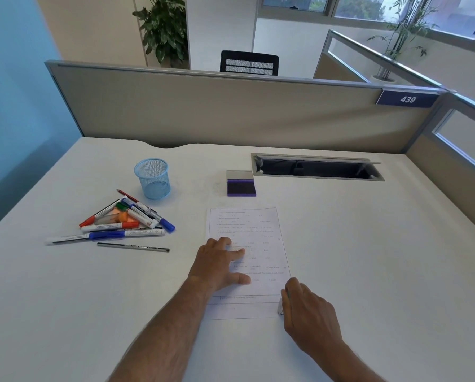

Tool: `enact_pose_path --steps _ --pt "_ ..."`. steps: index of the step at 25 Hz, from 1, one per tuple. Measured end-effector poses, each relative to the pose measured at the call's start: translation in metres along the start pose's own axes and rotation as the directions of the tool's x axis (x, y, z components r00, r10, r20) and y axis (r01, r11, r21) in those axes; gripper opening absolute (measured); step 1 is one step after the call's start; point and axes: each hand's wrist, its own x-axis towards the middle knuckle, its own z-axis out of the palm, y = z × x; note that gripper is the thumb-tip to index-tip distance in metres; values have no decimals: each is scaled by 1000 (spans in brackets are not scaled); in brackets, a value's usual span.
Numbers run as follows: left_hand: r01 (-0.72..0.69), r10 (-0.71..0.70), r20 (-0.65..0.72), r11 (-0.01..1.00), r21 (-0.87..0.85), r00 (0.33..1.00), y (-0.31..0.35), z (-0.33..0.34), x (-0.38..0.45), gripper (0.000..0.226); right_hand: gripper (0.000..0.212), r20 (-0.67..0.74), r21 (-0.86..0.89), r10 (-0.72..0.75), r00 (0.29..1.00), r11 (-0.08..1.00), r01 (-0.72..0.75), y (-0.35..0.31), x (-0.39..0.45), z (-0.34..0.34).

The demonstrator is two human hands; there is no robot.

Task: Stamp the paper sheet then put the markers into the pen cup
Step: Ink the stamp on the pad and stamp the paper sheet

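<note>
A printed paper sheet [254, 232] lies on the white desk in front of me. My left hand [220, 264] rests flat on its left half, fingers spread. My right hand [308, 310] is closed around a small stamp [280, 307] at the sheet's lower right corner; only a pale sliver of the stamp shows. An open purple ink pad [241, 186] sits beyond the sheet. A pile of markers [126, 219] lies to the left, with the blue mesh pen cup [153, 177] upright behind it.
A dark pencil [133, 247] lies in front of the markers. An open cable tray [316, 169] is sunk into the desk at the back right. Beige partition walls [231, 111] close the desk's far and right sides.
</note>
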Motion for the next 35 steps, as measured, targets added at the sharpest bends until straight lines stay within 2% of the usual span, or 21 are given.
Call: enact_pose_path --steps 14,26,35 --pt "3 -3 -1 1000 -23 1000 0 -3 -1 86 28 -108 -6 -35 994 999 34 0 -27 3" --pt "0 0 -10 1000 -22 1000 1 -3 -1 85 19 -9 35 18 1000 999 -18 2 -22 3" --pt "-6 6 -16 1000 -17 1000 1 -3 -2 87 18 36 18 -28 999 999 27 1 -11 -4"
